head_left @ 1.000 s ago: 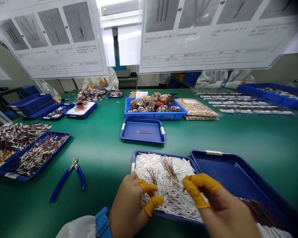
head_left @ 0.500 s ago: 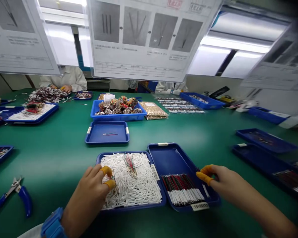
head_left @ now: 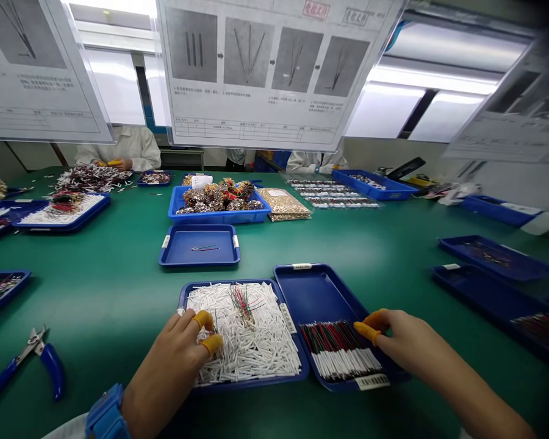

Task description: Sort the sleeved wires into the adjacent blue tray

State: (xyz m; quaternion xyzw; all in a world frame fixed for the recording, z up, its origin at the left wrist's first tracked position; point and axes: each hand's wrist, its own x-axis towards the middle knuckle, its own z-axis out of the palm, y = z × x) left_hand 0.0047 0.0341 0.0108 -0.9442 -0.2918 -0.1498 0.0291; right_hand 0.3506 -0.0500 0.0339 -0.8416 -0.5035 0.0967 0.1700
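Red stamp [head_left: 315, 9] along the top edge of the hanging instruction sheet [head_left: 274, 131], its four characters apparently 受控文件; a second, darker stamp [head_left: 355, 16] just beside it, with the same four-character look. Under the sheet's four photos, lines of tiny Chinese captions and a ruled table, all too small to read. White strip label [head_left: 372, 381] on the near rim of the right-hand tray [head_left: 333, 299], and another label [head_left: 288, 318] on the left-hand tray [head_left: 238, 281], both illegible
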